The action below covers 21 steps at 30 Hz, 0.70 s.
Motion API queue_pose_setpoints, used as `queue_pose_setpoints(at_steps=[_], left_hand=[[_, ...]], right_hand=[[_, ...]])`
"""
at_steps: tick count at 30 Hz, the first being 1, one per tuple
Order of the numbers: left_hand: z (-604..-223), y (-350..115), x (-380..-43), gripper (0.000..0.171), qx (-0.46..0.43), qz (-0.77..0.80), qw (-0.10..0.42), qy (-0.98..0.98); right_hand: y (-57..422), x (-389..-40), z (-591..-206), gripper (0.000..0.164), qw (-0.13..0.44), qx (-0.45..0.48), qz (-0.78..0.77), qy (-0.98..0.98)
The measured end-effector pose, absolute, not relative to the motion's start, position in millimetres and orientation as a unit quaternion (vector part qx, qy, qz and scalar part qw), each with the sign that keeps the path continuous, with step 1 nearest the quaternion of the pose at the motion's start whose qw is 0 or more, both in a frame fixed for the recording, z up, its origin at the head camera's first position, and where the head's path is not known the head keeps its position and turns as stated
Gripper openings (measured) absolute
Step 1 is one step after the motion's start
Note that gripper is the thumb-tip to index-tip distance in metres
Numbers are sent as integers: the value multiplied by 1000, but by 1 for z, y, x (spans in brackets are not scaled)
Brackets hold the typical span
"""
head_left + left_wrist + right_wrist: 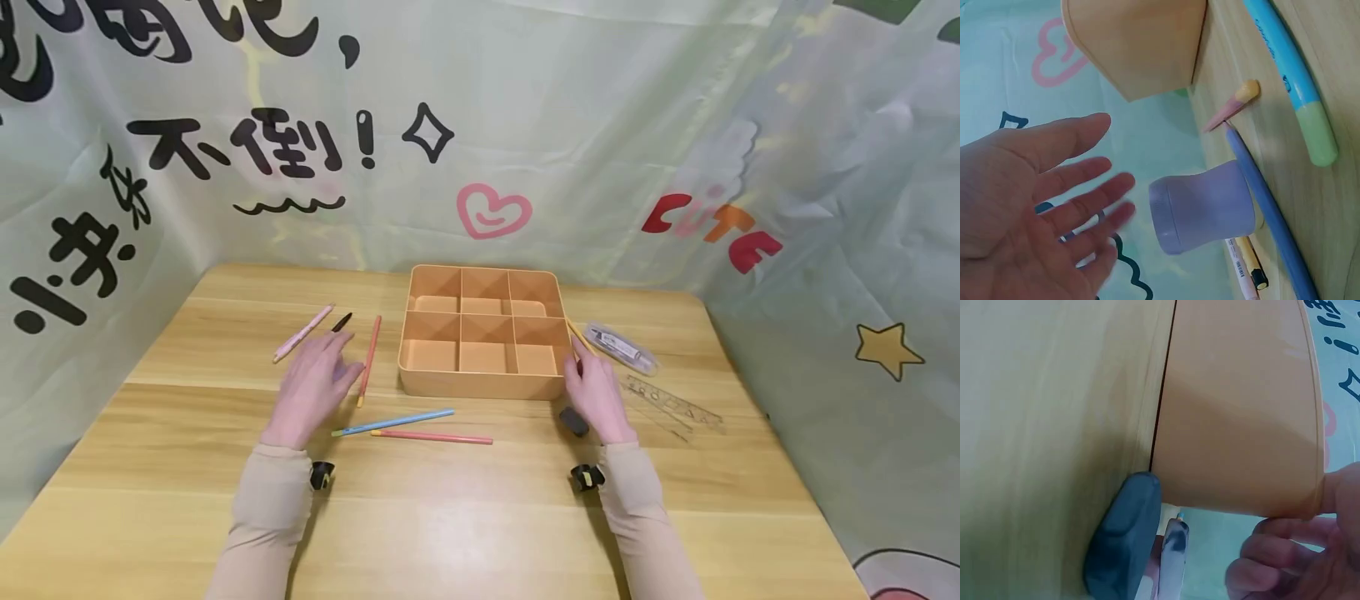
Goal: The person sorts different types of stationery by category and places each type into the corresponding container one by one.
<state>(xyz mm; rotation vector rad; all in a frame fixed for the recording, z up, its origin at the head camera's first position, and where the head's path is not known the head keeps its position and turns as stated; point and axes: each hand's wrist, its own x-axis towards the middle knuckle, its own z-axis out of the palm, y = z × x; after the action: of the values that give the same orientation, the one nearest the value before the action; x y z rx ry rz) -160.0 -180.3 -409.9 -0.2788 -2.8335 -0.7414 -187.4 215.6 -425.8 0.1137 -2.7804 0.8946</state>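
Note:
An orange-tan divided organizer box (pixel 480 385) stands on the table, its six-part interior split into several square compartments. My right hand (pixel 597 390) is at its front right corner; in the right wrist view the thumb lies at the rim and curled fingers (pixel 1266 550) meet the side wall. My left hand (pixel 311 383) hovers left of the box, fingers spread and holding nothing. Near it lie a pink pen (pixel 303 333), a black-tipped pen (pixel 342 322) and a red pencil (pixel 371 360). A lavender waisted object (pixel 1204 206) shows beyond the left fingers, hidden in the head view.
In front of the box lie a blue pen (pixel 397 422) and another red pencil (pixel 442 437). To the right are a dark rounded block (pixel 574 422), a yellow pencil (pixel 580 335), a clear-cased item (pixel 621 348) and transparent rulers (pixel 675 403). A printed cloth (pixel 585 167) hangs behind.

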Motion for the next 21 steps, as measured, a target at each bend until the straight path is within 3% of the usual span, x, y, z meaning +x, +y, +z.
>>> queue_pose_setpoints(at_steps=[8, 21], left_hand=[[-414, -172, -163, 37, -114, -269, 58, -955], [-427, -165, -163, 20, -43, -266, -31, -963]], right_hand=[[213, -185, -428, 36, 159, 55, 281, -945], [215, -182, -427, 43, 142, 56, 280, -948]])
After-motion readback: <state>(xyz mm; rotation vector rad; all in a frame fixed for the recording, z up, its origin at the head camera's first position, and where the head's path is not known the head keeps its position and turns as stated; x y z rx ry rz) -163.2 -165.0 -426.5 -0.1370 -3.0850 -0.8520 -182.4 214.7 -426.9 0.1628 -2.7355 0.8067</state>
